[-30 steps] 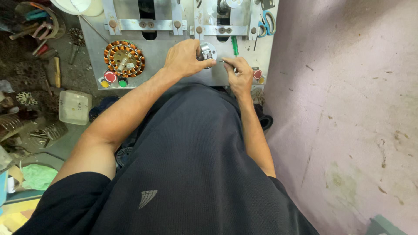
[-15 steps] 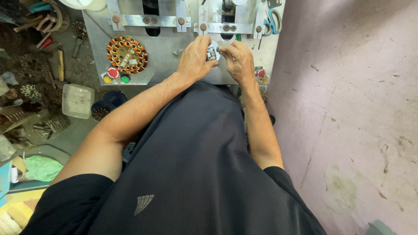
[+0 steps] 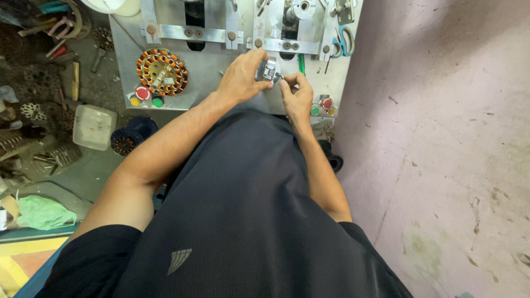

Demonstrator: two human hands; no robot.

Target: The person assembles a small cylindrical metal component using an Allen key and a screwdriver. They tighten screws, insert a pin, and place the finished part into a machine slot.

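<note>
Both hands meet over the grey tabletop [image 3: 210, 83]: our left hand [image 3: 241, 77] cups a small metal part [image 3: 269, 70], our right hand [image 3: 297, 94] pinches beside it. Farther left, we judge the copper-wound stator [image 3: 162, 72] already wound; this part remains in hand.

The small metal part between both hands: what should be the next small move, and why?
Probably keep the left hand steady on the metal part while the right hand works at its lower right edge, since both hands pinch it above the grey machine plate.
</note>
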